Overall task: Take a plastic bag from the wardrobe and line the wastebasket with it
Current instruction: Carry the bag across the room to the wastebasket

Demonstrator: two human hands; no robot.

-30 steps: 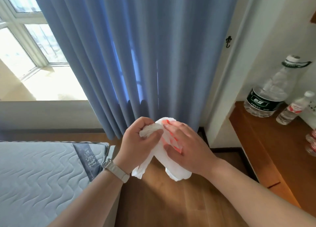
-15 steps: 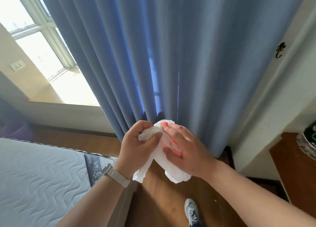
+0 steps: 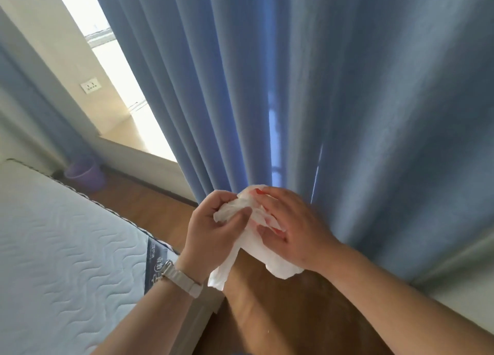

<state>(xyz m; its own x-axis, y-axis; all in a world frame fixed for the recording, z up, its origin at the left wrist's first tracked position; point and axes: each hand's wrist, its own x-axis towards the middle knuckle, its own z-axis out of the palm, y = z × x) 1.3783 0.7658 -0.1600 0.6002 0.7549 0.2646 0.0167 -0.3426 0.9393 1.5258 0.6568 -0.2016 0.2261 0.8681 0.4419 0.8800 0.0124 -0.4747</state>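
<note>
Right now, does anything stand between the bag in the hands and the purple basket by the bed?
Nothing visible does. The left hand and right hand both grip the bag. The basket stands beside the mattress, and a strip of floor along the curtain leads to it.

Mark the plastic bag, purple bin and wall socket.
plastic bag [image 3: 270, 259]: head view, white lower fold.
purple bin [image 3: 85, 174]: head view, side wall.
wall socket [image 3: 91, 85]: head view, faceplate centre.
</note>
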